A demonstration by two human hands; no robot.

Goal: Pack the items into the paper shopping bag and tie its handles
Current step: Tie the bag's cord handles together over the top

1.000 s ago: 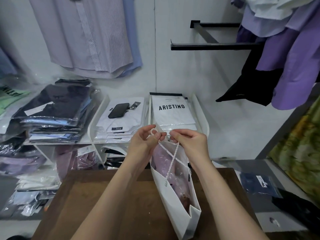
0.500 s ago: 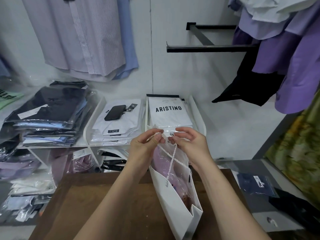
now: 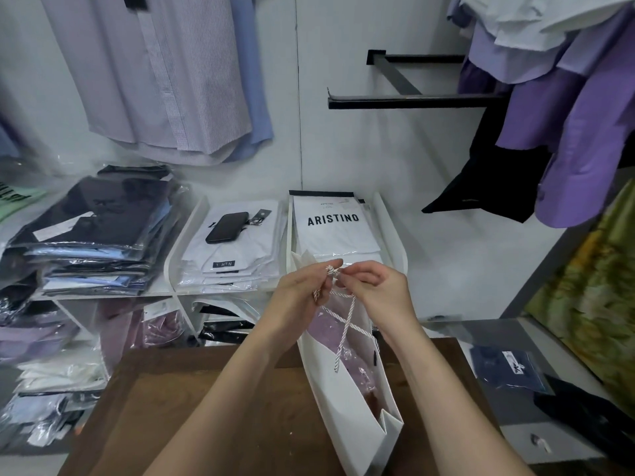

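A white paper shopping bag (image 3: 350, 413) stands upright on a brown wooden table (image 3: 213, 407). Inside it sits a purple garment (image 3: 347, 341) wrapped in clear plastic. The bag's white twisted rope handles (image 3: 345, 324) rise and cross above its mouth. My left hand (image 3: 302, 293) and my right hand (image 3: 381, 290) meet just above the bag, each pinching rope. A small knot of rope (image 3: 331, 270) sits between the fingertips of both hands.
Behind the table, white shelf trays hold packed shirts, one printed ARISTINO (image 3: 335, 228), and a black phone (image 3: 226, 227) lies on another stack. A pile of dark bagged clothes (image 3: 92, 231) is at left. Shirts hang at the upper left and right.
The hands have drawn closer together and the loose loop of rope has tightened into a small knot between the fingertips. The view shifted slightly.
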